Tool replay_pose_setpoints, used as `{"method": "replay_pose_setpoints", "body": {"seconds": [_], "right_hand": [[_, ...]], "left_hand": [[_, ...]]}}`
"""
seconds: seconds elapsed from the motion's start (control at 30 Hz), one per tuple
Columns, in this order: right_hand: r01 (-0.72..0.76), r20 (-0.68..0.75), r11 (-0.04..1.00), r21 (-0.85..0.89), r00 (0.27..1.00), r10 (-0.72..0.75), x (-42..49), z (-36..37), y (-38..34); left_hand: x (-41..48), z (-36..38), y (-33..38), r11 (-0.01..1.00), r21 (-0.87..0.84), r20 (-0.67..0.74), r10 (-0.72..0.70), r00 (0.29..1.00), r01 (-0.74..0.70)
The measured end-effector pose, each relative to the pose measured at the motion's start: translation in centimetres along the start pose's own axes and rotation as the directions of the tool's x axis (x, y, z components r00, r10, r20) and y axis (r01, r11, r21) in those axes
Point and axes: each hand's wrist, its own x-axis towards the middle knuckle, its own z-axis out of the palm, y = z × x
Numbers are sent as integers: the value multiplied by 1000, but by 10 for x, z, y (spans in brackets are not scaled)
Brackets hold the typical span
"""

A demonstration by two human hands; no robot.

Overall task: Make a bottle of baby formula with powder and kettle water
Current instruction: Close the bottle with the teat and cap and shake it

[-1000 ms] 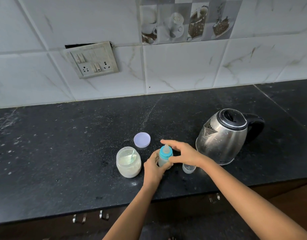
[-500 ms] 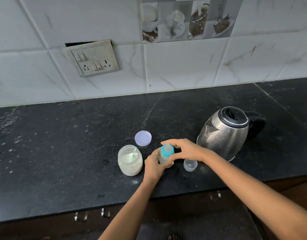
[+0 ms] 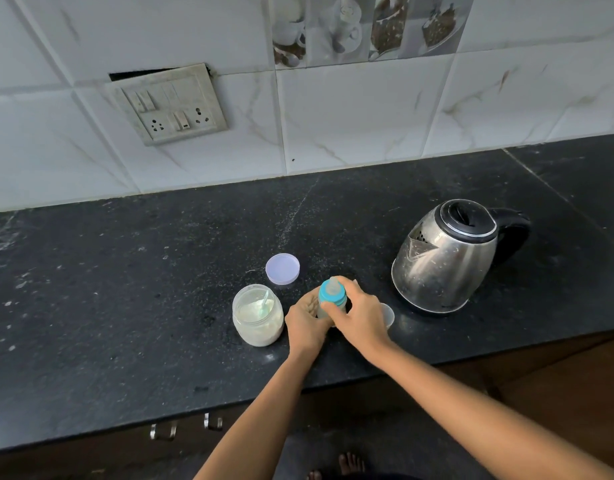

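we judge it late stage | baby bottle (image 3: 322,310) upright on worktop (image 3: 125,306) between open powder jar (image 3: 258,315) and kettle (image 3: 444,254) | left hand (image 3: 298,323) grips its body, right hand (image 3: 362,315) clamps teal collar (image 3: 331,295) | contents unclear, shaking left

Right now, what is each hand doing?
Left hand: wrapped round the baby bottle.
Right hand: gripping the bottle's blue collar.

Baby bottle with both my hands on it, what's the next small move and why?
Probably twist the teal collar with the right hand while the left hand steadies the baby bottle; both grip it now. Loosening or tightening, I cannot tell: the hands hide what is inside.
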Motion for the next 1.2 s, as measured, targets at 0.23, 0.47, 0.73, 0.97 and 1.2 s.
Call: {"method": "replay_pose_setpoints", "body": {"seconds": [0.23,0.47,0.73,0.97,1.2], "right_hand": [[-112,-220,989,94,967,131,-11,24,-15],[-106,42,989,-100,993,110,11,-39,5],[55,441,871,-489,877,192,-3,-65,46],[-147,339,944,-296,908,247,16,-88,19],[-64,296,947,315,954,-35,43,-99,-18]], "left_hand": [[-5,13,-3,1000,-23,-129,-7,992,4],[-4,8,-7,991,-130,-27,-39,999,35],[-1,6,-11,995,-92,-29,-36,999,34],[-1,6,-10,995,-96,-17,-42,999,40],[-3,6,-8,992,-122,-15,-48,999,46]]}}
